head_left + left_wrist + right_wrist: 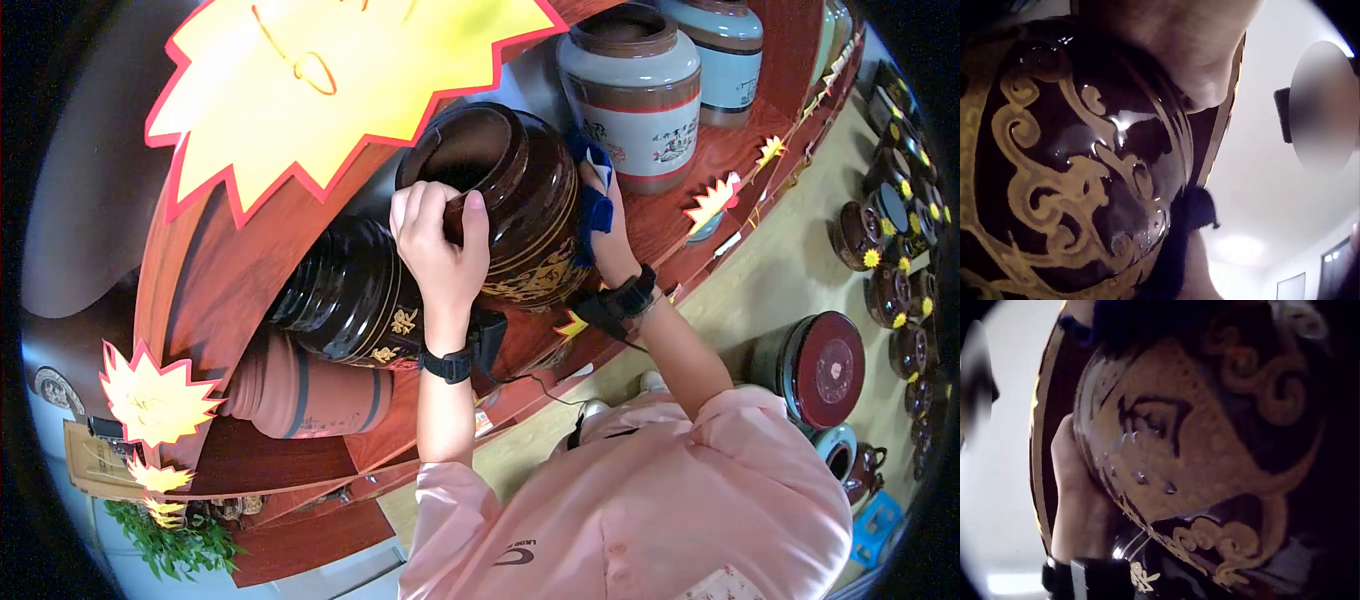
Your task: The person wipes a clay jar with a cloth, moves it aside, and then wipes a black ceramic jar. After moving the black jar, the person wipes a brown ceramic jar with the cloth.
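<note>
The dark brown glazed jar (520, 210) stands tilted on the wooden shelf (200, 290), its lidless mouth turned up and out. Inside, only dark glazed wall shows as far as the head view reaches. Gold scrollwork covers its belly, filling both wrist views (1072, 175) (1210, 456).

The left hand (440, 250) grips the jar at the rim, with the fingers curled over the lip into the mouth and the thumb on the outside. The right wrist view shows the same hand (1075, 500) against the jar's far side.

The right hand (612, 255) lies along the jar's opposite flank and presses a blue cloth (595, 205) against the glaze. The cloth covers the fingers, so I cannot tell how far they bend. The cloth (1194, 209) also shows at the jar's edge in the left wrist view.

A black glazed jar (345, 295) with gold characters sits just beside the brown one, touching or nearly so, and a terracotta jar (305, 395) sits beyond it. On the other side stand two pale jars (635, 95) (725, 55) with brown lids on, their contents hidden. A yellow starburst tag (330, 80) hangs above.

On the floor a round red-lidded container (825, 370) stands closed, near a row of small dark jars (890, 290).
</note>
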### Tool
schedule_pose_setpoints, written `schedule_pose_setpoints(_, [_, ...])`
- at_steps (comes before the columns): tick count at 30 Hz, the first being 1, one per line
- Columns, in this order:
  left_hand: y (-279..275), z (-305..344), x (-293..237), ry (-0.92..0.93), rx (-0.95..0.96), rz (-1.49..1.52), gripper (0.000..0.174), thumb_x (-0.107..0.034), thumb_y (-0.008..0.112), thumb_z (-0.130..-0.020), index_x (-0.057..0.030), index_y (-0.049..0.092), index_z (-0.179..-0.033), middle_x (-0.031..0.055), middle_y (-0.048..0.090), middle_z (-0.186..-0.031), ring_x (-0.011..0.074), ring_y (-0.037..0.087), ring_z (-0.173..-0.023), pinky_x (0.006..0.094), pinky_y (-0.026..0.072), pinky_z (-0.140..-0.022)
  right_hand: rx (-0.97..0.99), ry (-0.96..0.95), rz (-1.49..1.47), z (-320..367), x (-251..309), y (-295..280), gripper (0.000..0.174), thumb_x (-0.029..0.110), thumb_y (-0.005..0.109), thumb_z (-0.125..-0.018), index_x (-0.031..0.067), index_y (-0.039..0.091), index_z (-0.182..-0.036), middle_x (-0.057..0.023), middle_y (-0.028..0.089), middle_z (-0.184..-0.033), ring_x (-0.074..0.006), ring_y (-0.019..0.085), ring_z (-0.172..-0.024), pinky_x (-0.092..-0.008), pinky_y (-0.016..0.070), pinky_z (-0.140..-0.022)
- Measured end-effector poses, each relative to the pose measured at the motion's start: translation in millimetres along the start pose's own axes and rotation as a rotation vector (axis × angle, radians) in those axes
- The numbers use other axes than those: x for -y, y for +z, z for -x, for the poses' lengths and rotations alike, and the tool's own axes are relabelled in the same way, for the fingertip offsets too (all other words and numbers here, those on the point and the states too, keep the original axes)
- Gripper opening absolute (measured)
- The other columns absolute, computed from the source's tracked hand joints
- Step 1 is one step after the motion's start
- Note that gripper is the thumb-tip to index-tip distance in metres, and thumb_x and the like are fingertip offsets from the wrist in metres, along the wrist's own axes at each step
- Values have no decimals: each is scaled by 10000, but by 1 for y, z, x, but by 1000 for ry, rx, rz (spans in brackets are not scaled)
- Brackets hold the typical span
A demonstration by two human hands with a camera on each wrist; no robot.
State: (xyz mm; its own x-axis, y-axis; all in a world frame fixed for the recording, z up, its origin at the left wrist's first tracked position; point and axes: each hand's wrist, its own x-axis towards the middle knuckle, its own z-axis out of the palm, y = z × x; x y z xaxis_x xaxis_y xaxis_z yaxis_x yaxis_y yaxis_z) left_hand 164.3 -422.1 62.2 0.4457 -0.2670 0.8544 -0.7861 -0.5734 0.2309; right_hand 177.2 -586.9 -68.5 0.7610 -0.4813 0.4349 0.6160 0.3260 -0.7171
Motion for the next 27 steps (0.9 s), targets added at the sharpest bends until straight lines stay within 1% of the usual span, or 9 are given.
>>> schedule_pose_setpoints(3, [0,-1,-2,6,-4,-22,169,-101,660,-778,-28,524,-711,109,501,-709,306,471,-743,392,375,-703,-64,221,-93,20,-48,-36,387,182,410,-1019,-1,411,-1359,-86,496,-1335,-161,463,-1201,-285,311,-1049])
schedule_pose_setpoints(6, [0,-1,-4,39,-6,-31,168,-82,606,-847,3,505,-743,117,503,-720,285,454,-735,368,373,-696,-118,280,-222,46,-67,-54,385,268,433,-1018,31,460,-1320,-47,544,-1234,-138,496,-1120,-279,367,-1002])
schedule_pose_setpoints(7, [0,-1,-3,49,-9,-23,168,-82,609,-847,2,506,-745,116,504,-719,284,456,-738,369,373,-693,-116,116,84,55,-73,-56,386,162,406,-1014,2,409,-1366,-66,506,-1318,-167,459,-1212,-289,308,-1055])
schedule_pose_setpoints(10, [0,0,-2,47,-2,-34,166,-80,613,-847,2,509,-748,114,507,-721,283,457,-740,370,375,-696,-177,66,50,57,-68,-46,380,265,428,-1021,24,470,-1312,-43,553,-1228,-137,505,-1109,-285,376,-994])
schedule_pose_setpoints(14, [1,0,-3,43,-22,-33,165,-81,618,-851,-2,510,-757,109,508,-730,277,453,-740,369,376,-704,-180,239,-31,52,-74,-52,392,265,399,-1032,20,449,-1334,-53,534,-1274,-159,489,-1164,-291,348,-1030])
schedule_pose_setpoints(17, [-1,1,-4,29,-9,-38,171,-86,625,-849,-1,508,-758,108,507,-733,277,456,-744,367,375,-703,-146,203,129,49,-65,-51,395,253,391,-1033,10,445,-1340,-63,516,-1306,-163,466,-1201,-290,336,-1044])
schedule_pose_setpoints(20, [0,0,-4,33,-16,-36,174,-87,623,-849,-1,506,-753,108,505,-730,277,456,-744,366,374,-700,-144,214,64,47,-43,-38,374,204,441,-1010,12,453,-1331,-57,533,-1218,-145,474,-1125,-287,350,-1003])
schedule_pose_setpoints(26, [0,1,-3,31,-5,-46,176,-82,614,-848,-1,499,-742,111,501,-725,282,455,-743,367,374,-698,-101,-171,306,12,50,31,400,102,514,-933,5,467,-1318,-168,499,-1281,-266,476,-1207,-348,340,-1049])
schedule_pose_setpoints(27, [1,1,-2,33,-4,-49,176,-81,612,-848,-1,498,-740,112,500,-724,283,454,-742,367,375,-698,-40,-257,394,4,63,38,404,93,526,-914,17,484,-1308,-176,498,-1279,-287,473,-1211,-356,338,-1053])
